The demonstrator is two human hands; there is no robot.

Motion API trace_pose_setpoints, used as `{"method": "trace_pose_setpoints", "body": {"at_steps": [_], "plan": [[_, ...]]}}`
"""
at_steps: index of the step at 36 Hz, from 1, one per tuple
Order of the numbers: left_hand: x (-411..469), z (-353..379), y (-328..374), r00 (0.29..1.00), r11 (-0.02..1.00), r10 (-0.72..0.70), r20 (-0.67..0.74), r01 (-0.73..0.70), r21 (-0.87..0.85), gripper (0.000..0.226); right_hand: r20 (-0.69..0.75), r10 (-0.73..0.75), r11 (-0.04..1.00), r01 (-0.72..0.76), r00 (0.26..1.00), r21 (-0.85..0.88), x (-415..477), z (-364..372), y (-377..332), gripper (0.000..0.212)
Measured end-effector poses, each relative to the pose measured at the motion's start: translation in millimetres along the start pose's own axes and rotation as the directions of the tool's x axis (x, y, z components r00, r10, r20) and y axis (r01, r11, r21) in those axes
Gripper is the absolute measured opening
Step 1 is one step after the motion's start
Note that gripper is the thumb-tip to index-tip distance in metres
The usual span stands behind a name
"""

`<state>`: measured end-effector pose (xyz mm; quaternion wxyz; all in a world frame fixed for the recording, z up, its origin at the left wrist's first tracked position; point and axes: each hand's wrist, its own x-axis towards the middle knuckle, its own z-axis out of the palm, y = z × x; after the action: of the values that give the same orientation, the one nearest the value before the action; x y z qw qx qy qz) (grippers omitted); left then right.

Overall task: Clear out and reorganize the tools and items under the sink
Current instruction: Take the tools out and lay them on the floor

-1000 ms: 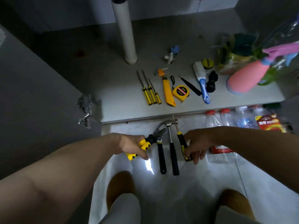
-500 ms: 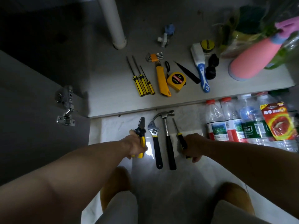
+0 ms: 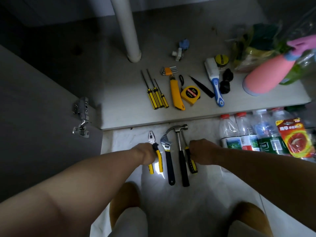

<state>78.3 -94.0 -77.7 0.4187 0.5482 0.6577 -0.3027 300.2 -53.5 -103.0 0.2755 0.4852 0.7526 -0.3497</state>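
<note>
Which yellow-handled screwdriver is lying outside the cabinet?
The lone screwdriver on the floor tiles, between the hammer and the right hand. The other three lie side by side on the cabinet floor.

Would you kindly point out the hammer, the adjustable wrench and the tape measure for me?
hammer (image 3: 178, 128): head view, on its steel head.
adjustable wrench (image 3: 169, 166): head view, on its black handle.
tape measure (image 3: 190, 94): head view, on its yellow case.

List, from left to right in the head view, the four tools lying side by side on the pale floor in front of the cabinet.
pliers → adjustable wrench → hammer → screwdriver
</note>
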Motion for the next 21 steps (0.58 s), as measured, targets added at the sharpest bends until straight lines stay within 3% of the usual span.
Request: {"method": "trace_pose_setpoints", "body": {"at_steps": [2, 4, 8, 11, 13, 15, 17, 21], "plan": [[-4, -8, 1, 0.99, 1.0, 0.017, -0.138, -0.015, 0.018, 0.029, -0.056, -0.086, 0.994, 0.089, 0.995, 0.056, -3, -10, -4, 0.013], [-4, -15, 0, 0.934, 0.997, 0.079, -0.349, -0.076, 0.021, 0.018, -0.1, -0.185, 0.974, 0.196, 0.978, 0.113, -9, -25, -14, 0.019], [-9, -31, 4, 0.693, 0.949, 0.204, -0.691, -0.314, -0.035, 0.024, -0.318, -0.324, 0.902, 0.392, 0.891, 0.181, -15, -50, -36, 0.019], [-9, -48, 6, 0.53, 0.893, 0.086, -0.844, -0.416, -0.171, 0.009, -0.525, -0.248, 0.89, 0.406, 0.814, 0.21, -12, -64, -47, 0.014], [-3, -66, 7, 0.482, 0.842, -0.065, -0.874, -0.444, -0.307, 0.01, -0.626, -0.202, 0.888, 0.411, 0.753, 0.207, -8, -76, -53, 0.011], [6, -87, 6, 0.537, 0.771, -0.204, -0.819, -0.427, -0.472, 0.022, -0.687, -0.167, 0.867, 0.437, 0.707, 0.238, -1, -88, -58, 0.008], [15, -105, 4, 0.641, 0.698, -0.292, -0.709, -0.364, -0.616, 0.039, -0.705, -0.118, 0.853, 0.435, 0.699, 0.288, 7, -101, -62, 0.008], [27, -118, 4, 0.761, 0.658, -0.303, -0.574, -0.269, -0.703, 0.07, -0.634, -0.07, 0.86, 0.369, 0.77, 0.352, 24, -121, -75, 0.01]]}}
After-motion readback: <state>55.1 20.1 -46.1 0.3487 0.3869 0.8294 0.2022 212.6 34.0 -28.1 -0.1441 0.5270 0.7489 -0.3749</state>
